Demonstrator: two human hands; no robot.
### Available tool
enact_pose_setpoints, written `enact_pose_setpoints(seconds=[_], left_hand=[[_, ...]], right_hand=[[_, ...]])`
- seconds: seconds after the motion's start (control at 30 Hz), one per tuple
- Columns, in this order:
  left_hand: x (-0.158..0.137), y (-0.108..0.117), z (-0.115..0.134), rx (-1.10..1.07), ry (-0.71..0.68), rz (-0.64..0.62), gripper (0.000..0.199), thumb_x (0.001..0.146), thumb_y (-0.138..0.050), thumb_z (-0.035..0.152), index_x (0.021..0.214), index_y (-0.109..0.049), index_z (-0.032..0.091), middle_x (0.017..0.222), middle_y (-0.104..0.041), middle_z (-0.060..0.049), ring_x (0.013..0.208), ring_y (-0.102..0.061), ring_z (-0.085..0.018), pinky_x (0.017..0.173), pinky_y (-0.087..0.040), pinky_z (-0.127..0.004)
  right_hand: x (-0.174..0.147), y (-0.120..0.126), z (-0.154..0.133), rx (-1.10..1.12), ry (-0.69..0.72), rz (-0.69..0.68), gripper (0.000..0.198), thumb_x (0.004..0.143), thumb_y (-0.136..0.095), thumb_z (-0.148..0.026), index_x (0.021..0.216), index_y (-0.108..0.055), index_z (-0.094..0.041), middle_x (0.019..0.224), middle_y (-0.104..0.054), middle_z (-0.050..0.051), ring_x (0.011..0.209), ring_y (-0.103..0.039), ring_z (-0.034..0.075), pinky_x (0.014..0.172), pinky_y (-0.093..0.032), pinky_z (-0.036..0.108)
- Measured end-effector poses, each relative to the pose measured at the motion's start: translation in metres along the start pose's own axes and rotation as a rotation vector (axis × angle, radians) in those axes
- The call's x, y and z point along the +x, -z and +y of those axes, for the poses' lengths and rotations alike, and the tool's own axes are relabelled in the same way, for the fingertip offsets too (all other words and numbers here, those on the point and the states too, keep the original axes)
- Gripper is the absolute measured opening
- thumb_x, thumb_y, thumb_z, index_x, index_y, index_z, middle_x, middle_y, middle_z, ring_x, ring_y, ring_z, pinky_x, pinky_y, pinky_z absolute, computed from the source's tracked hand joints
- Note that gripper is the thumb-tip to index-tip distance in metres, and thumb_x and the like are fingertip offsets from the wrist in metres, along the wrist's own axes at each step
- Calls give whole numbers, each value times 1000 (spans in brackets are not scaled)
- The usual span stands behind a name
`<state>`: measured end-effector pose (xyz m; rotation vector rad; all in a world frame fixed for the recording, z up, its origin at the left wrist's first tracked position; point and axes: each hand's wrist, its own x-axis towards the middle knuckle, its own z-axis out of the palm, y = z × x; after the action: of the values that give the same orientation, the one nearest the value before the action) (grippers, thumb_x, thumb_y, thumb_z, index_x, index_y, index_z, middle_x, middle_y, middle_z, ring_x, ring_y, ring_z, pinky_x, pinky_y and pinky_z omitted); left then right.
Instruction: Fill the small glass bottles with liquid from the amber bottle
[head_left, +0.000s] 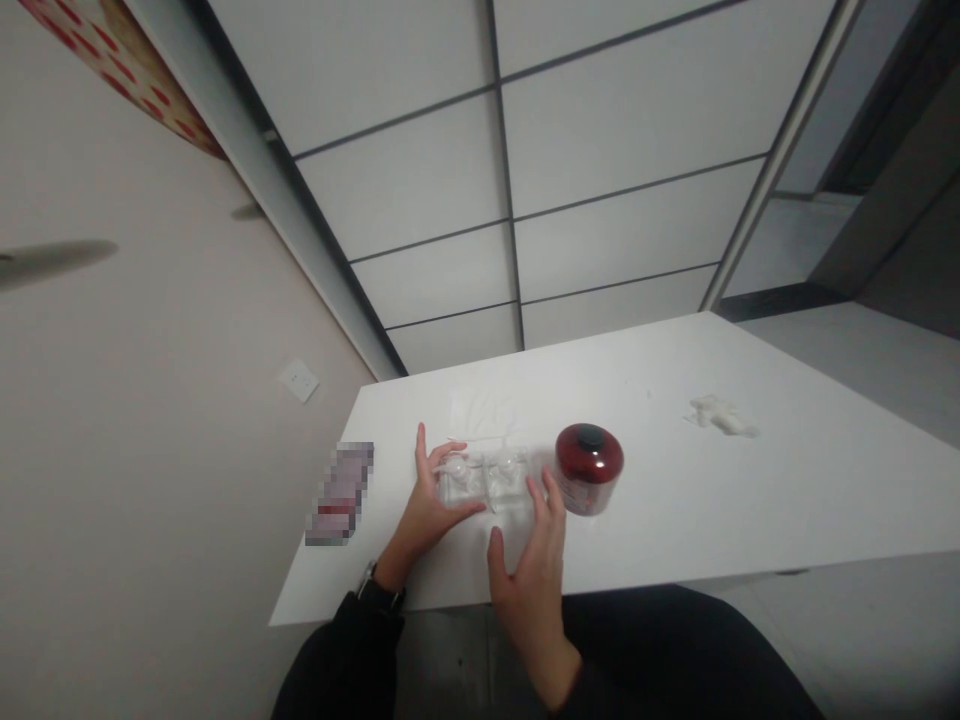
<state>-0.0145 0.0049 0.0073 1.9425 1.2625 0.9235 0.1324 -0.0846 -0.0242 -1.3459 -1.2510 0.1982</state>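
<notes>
A clear plastic case [486,490] with two sections lies on the white table, a rounded whitish piece in each section. My left hand [431,505] spans its left end, thumb along the front edge and fingers at the left and back, index finger raised. By the right front corner, my right hand [529,580] has its fingers apart and curved, fingertips close to the case; whether they touch it I cannot tell. Just right of that hand stands a jar [589,468] with a dark red lid and a black knob. Thin whitish strips [487,412] lie behind the case.
A blurred-out pinkish object [341,495] lies at the table's left edge. Crumpled whitish plastic [721,415] rests on the right part of the white table [675,510]. White panelled doors [600,150] rise behind, and a wall with a socket [300,381] is at left.
</notes>
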Motion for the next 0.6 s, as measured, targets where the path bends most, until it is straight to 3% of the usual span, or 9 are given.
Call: enact_pose_setpoints(seconds=[0.1,0.23,0.33,0.47,0.6], left_hand=[[0,1,0,-24,29,-1,131,79,-89,45,164,8,26,144,-57,-15,139,-58,-27,124,-40,-50],[1,1,0,-72,85,-5,94,76,-89,42,148,-33,21,146,-56,-15,141,-54,-28,125,-38,-48],[3,2,0,-99,107,1,75,71,-92,40,132,-52,21,140,-60,-13,136,-56,-31,122,-39,-49],[4,2,0,-137,107,21,73,69,-93,38,131,-58,22,136,-62,-11,133,-57,-32,121,-39,-50],[3,1,0,-149,108,16,72,70,-92,39,132,-59,23,138,-62,-11,136,-57,-33,123,-38,-49]], right_hand=[[0,-6,7,1,-36,-86,67,105,-46,-31,166,-22,-18,170,-34,23,160,-32,36,119,-43,68],[0,-8,15,18,-36,-135,67,105,-46,-30,167,-22,-18,171,-34,22,162,-31,35,121,-43,66],[1,-4,9,2,-26,-118,65,105,-46,-29,165,-25,-18,171,-33,23,162,-31,37,121,-42,69],[9,14,-10,14,95,35,48,102,-50,-22,150,-45,-20,154,-51,19,147,-49,34,113,-49,64],[30,39,-11,87,238,331,45,93,-62,-14,136,-55,-24,133,-58,12,130,-59,29,112,-49,58]])
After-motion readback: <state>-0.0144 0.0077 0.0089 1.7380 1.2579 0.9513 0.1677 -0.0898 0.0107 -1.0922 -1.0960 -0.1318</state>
